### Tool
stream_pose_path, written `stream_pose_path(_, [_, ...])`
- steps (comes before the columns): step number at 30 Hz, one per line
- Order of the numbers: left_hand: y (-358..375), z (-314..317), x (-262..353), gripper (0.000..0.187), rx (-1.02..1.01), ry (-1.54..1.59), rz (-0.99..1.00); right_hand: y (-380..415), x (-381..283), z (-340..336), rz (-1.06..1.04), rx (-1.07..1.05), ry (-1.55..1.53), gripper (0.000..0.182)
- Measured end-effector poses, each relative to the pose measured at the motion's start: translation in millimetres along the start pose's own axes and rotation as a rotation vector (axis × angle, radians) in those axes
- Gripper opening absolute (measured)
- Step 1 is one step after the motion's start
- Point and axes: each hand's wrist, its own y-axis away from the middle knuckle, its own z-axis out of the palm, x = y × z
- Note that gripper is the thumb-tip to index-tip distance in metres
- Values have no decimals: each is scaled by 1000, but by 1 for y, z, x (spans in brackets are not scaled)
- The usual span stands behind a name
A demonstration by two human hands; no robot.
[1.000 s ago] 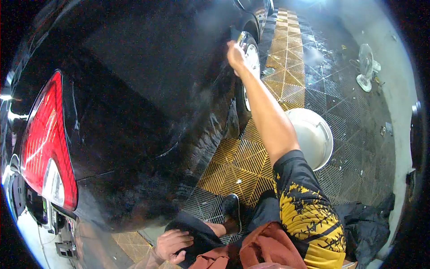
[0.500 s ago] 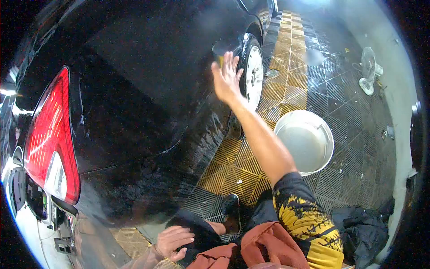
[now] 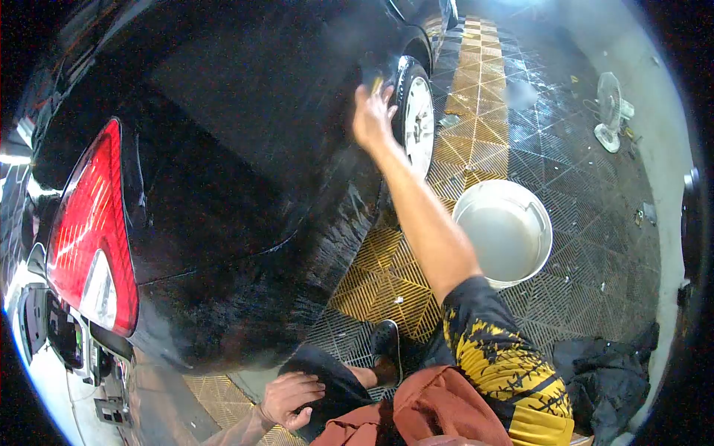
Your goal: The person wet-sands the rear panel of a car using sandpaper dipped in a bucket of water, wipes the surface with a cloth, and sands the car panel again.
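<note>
Right hand (image 3: 373, 123): fingers apart, at black car body (image 3: 223, 186) beside wheel (image 3: 419, 123). Left hand (image 3: 290, 400): loosely open on our thigh (image 3: 331, 386). Pale streaks (image 3: 338, 249) mark lower bodywork; extent finished, we cannot tell.

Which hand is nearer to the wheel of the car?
The right hand: it is just beside the wheel, at the side of the dark car. The left hand rests farther back, on the leg.

Right hand (image 3: 374, 119) near car wheel (image 3: 420, 119); left hand (image 3: 292, 399) on knee (image 3: 327, 372).
</note>
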Motion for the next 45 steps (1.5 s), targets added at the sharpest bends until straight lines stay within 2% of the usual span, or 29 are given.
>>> stream_pose_path(1, [-1, 1, 0, 28, 15, -2, -1, 21, -5, 0, -56, -129, 241, 41])
stream_pose_path(2, [-1, 1, -1, 28, 17, -5, 2, 42, -7, 14, -45, 46, -73, 39])
stream_pose_path(4, [-1, 2, -2, 27, 4, -19, 4, 41, -15, -11, -84, -199, 275, 37])
stream_pose_path(6, [0, 0, -2, 27, -4, -25, 4, -1, 14, 6, -35, -49, 234, 38])
stream_pose_path(7, [0, 1, -1, 28, -8, -29, 5, -24, 23, 3, 92, -6, 80, 37])
stream_pose_path(9, [2, 1, 2, 28, -2, -29, -2, -31, 18, -6, 175, -61, -45, 37])
stream_pose_path(10, [1, 0, 2, 28, 5, -29, 0, -17, 13, -2, 123, -29, 28, 37])
stream_pose_path(12, [1, 0, 2, 27, 13, -25, -7, 26, -3, -7, 20, -153, 147, 36])
stream_pose_path(14, [6, 3, 2, 27, 15, -17, -21, 14, 6, -9, 26, -177, 253, 35])
stream_pose_path(16, [12, 6, -1, 29, 14, -26, -19, -29, 31, -7, 135, -102, 88, 34])
stream_pose_path(17, [12, 6, 0, 29, 17, -25, -24, -50, 44, -8, 276, -90, -142, 35])
stream_pose_path(19, [12, 5, 3, 29, 62, -39, -20, -48, 32, -19, 381, -98, -252, 36])
stream_pose_path(21, [11, 4, 2, 29, 63, -33, -21, -17, 17, -25, 256, -130, -90, 37])
stream_pose_path(24, [8, 2, 1, 27, 50, -26, -30, -33, 38, -12, 126, -103, 5, 36])
stream_pose_path(25, [8, 0, 1, 27, 35, -15, -18, -38, 39, -18, 293, -126, -192, 37])
stream_pose_path(27, [7, -1, 0, 27, 31, -22, -11, -41, 21, -31, 443, -169, -442, 45])
stream_pose_path(28, [7, -1, -1, 27, 33, -25, -2, -23, 37, -3, 149, -13, -129, 44])
stream_pose_path(29, [7, 0, -2, 27, 33, -26, -2, 9, 26, -3, -63, -110, 225, 42])
stream_pose_path(30, [6, 1, -3, 28, 42, -17, -1, 44, -13, -16, -97, -257, 387, 39])
stream_pose_path(31, [4, 2, -5, 29, 50, -9, 2, 82, -27, -8, -156, -153, 163, 39])
stream_pose_path(32, [1, 2, -6, 29, 47, -12, 4, 85, -26, 3, -16, -44, -77, 41])
stream_pose_path(34, [3, 1, -4, 30, 32, -11, 8, 63, -23, -7, -66, -171, 239, 47])
stream_pose_path(35, [5, 1, -4, 30, 21, -7, 5, 50, -24, -4, -25, -53, 117, 52])
stream_pose_path(38, [9, 3, -5, 31, 32, -21, -11, 87, -39, 4, -10, 4, 28, 57])
stream_pose_path(39, [8, 2, -5, 30, 27, -16, -5, 114, -49, 4, -98, -102, 198, 60])
stream_pose_path(40, [7, 3, -5, 31, 27, -8, -1, 127, -63, -8, 10, -95, -131, 62])
stream_pose_path(42, [6, 4, -4, 30, 37, -14, -13, 110, -40, 1, -117, -121, 271, 57])
stream_pose_path(44, [10, 3, -1, 30, 36, -14, -32, 62, -26, -8, -16, -114, 160, 43])
stream_pose_path(45, [11, 4, -1, 30, 33, -13, -35, 63, -31, -8, 8, -66, 90, 44])
